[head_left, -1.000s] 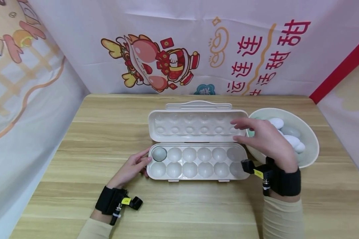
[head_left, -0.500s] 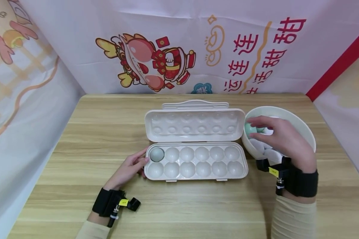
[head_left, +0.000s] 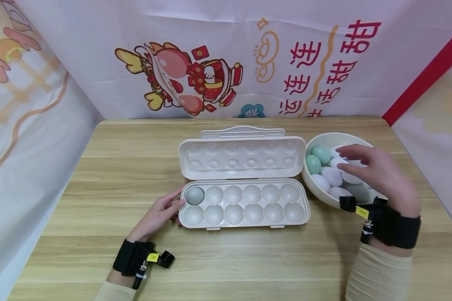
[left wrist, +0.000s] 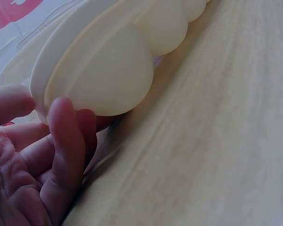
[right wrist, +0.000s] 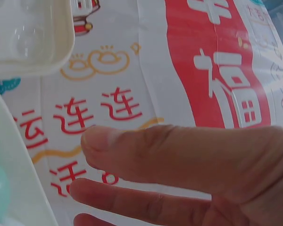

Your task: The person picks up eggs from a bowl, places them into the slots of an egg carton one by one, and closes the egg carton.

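A white plastic egg box (head_left: 245, 202) lies open on the table, its lid (head_left: 242, 158) folded back. One bluish-grey egg (head_left: 194, 195) sits in the back-left hollow of the tray. My left hand (head_left: 161, 214) holds the tray's left end; in the left wrist view, fingertips (left wrist: 63, 113) meet its rim. To the right, a white bowl (head_left: 312, 187) contains several white, green and greyish eggs. Above the bowl, my right hand (head_left: 380, 173) has its thumb and fingers spread apart. Nothing lies between the thumb and fingers (right wrist: 141, 150) in the right wrist view.
Everything stands on a wood-grain table (head_left: 248, 263). A printed white cloth (head_left: 79, 54) hangs behind the table and at its sides. The bowl's left rim stands close beside the right end of the egg box lid.
My right hand has moved right, away from the egg box lid to over the bowl, uncovering the green and white eggs. My left hand stays at the tray's end.
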The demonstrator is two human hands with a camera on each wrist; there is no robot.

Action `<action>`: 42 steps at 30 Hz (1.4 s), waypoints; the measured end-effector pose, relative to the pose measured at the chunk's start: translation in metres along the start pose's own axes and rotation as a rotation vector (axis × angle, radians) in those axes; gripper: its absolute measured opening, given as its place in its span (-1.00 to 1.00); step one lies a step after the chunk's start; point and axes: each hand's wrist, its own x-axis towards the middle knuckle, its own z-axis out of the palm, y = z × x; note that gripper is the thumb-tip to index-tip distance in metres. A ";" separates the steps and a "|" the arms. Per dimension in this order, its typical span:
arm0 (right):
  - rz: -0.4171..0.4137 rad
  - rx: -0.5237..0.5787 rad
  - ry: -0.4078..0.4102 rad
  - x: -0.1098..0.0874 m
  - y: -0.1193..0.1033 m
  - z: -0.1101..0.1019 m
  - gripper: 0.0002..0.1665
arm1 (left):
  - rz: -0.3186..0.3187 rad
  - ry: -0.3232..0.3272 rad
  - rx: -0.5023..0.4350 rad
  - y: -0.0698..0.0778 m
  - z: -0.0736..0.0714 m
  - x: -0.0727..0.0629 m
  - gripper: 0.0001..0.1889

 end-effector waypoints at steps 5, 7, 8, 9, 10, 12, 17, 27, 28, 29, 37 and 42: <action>0.051 -0.012 0.011 -0.003 0.015 -0.005 -0.44 | -0.006 -0.001 -0.006 0.000 0.001 -0.001 -0.42; 0.071 -0.028 0.029 -0.005 0.019 -0.007 -0.44 | -0.005 -0.002 -0.005 0.001 0.001 -0.001 -0.42; 0.077 -0.029 0.039 -0.006 0.021 -0.008 -0.43 | -0.004 -0.002 -0.004 0.001 0.001 -0.001 -0.42; 0.091 -0.030 0.043 -0.007 0.023 -0.008 -0.42 | -0.003 -0.003 -0.003 0.002 0.001 -0.001 -0.41; 0.105 -0.025 0.045 -0.008 0.025 -0.009 -0.41 | -0.003 -0.003 -0.002 0.002 0.002 -0.001 -0.41; 0.134 -0.017 0.039 -0.009 0.028 -0.011 -0.39 | -0.001 -0.004 0.000 0.002 0.002 0.000 -0.41; 0.195 -0.011 0.014 -0.010 0.036 -0.014 -0.32 | 0.001 -0.005 0.009 0.002 0.002 0.000 -0.42; 0.270 -0.078 -0.077 -0.008 0.045 -0.015 -0.28 | 0.018 0.001 0.013 0.002 0.001 0.000 -0.44; 0.278 -0.081 -0.092 -0.008 0.046 -0.015 -0.26 | 0.018 0.000 0.012 0.001 0.001 0.000 -0.44; 0.285 -0.087 -0.108 -0.007 0.047 -0.015 -0.25 | 0.018 0.000 0.012 0.001 0.001 0.000 -0.44; 0.323 -0.082 -0.204 -0.003 0.055 -0.014 -0.15 | 0.017 -0.002 0.007 0.000 0.002 0.001 -0.43; 0.303 -0.072 -0.208 0.000 0.056 -0.013 -0.19 | 0.011 0.002 0.006 -0.001 0.002 0.000 -0.43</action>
